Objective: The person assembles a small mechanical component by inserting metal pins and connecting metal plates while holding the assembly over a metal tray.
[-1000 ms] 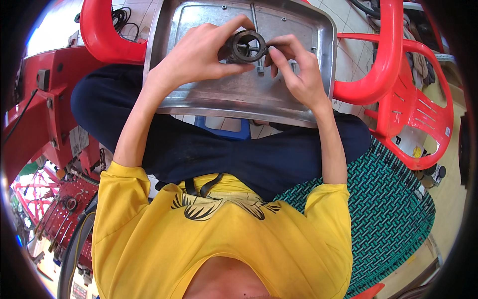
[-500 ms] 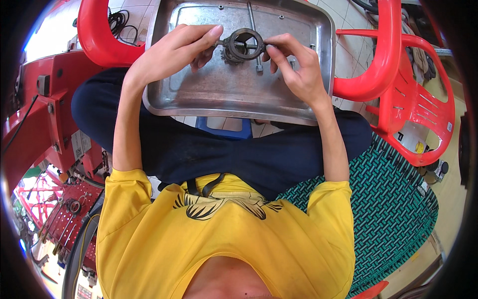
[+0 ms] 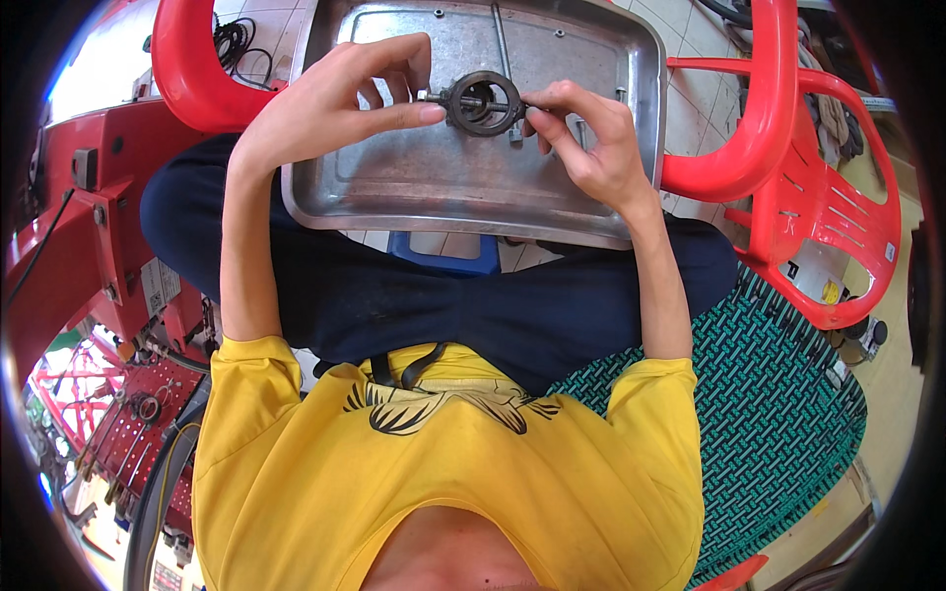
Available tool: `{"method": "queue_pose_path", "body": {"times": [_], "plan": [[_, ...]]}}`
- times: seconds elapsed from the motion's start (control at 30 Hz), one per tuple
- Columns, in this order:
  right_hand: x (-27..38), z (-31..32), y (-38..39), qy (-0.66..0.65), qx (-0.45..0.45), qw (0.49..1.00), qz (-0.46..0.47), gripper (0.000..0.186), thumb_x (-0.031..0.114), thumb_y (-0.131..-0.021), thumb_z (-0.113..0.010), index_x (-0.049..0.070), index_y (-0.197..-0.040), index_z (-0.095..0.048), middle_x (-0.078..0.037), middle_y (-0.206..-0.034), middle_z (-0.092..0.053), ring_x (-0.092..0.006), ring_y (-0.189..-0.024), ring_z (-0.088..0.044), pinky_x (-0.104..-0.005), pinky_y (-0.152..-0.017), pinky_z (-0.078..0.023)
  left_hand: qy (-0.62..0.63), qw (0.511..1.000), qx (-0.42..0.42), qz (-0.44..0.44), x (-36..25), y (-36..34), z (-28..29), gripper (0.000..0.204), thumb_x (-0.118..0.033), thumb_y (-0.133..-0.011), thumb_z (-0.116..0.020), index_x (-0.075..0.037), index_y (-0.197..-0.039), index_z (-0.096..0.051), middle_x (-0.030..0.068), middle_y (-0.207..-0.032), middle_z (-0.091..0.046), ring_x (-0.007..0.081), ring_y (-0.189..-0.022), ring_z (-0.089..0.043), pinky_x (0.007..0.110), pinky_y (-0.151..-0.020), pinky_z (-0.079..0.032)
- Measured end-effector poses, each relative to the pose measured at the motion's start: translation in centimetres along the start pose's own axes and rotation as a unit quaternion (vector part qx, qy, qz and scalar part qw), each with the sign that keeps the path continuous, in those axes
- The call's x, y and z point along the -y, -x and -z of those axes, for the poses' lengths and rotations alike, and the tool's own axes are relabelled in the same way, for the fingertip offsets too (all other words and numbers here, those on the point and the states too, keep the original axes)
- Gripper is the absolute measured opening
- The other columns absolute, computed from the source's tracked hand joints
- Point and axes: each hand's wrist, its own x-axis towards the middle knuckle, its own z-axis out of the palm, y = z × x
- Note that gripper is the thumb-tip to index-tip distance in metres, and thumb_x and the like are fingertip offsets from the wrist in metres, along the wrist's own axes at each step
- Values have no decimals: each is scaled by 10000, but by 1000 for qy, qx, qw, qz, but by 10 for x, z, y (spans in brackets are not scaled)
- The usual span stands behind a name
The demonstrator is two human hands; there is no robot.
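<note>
A dark round metal ring [image 3: 488, 130] is held up over the metal tray [image 3: 394, 202], with a threaded bolt [image 3: 432, 97] running across its opening and sticking out on the left. My right hand [image 3: 591, 128] pinches the right side of the ring between thumb and fingers. Beside the bolt's left end is my left hand [image 3: 350, 98], its index finger bent up and its thumb stretched out below, fingers apart. Whether that thumb touches the bolt or ring, I cannot tell. Behind the ring lies a long metal rod [image 3: 501, 41], its lower part partly hidden.
Small nuts [image 3: 561, 33] lie in the tray's far part. The tray rests across my crossed legs [image 3: 414, 305]. A red plastic chair [image 3: 823, 212] stands at right, beside a green woven seat [image 3: 769, 424]. Red machinery [image 3: 108, 217] is at left; a black cable [image 3: 234, 44] lies on the floor.
My left hand's fingers have spread apart and lifted off the bolt's left end. The ring has turned, showing its opening more squarely. My right hand keeps its pinch.
</note>
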Motion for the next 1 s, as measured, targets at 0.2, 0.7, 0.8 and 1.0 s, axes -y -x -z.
{"method": "queue_pose_path", "body": {"times": [0.2, 0.7, 0.8, 1.0], "plan": [[3, 0, -2, -2, -2, 1000, 7, 128, 6, -906, -687, 18, -1033, -696, -78, -726, -666, -156, -597, -645, -289, -561, -484, 122, 989, 74, -36, 5, -6, -4, 385, -316, -1068, -531, 22, -910, -628, 87, -770, -670, 165, -668, -655, 289, -657, -515], [1, 3, 0, -13, 28, 999, 19, 214, -63, -842, -699, 13, -1042, -707, -98, -766, -681, -177, -623, -659, -300, -590, -512, 97, 984, 149, 2, -9, -3, 7, 499, -388, -1102, -428, -4, -907, -681, 66, -707, -663, 155, -650, -589, 303, -623, -464], [1, 3, 0, 3, 32, 999, 36, 221, -67, -833, -703, 10, -1040, -708, -104, -769, -681, -183, -626, -660, -304, -596, -516, 88, 985, 144, -24, -5, -2, 3, 469, -367, -1097, -446, -13, -874, -658, 48, -656, -647, 147, -598, -568, 297, -596, -442], [5, 3, -2, -7, 34, 999, 14, 205, -52, -846, -699, 14, -1040, -712, -101, -750, -677, -181, -618, -652, -298, -596, -512, 83, 986, 140, -32, -5, -2, 5, 460, -371, -1082, -499, -10, -829, -634, 49, -654, -628, 150, -616, -612, 293, -619, -497]]}}
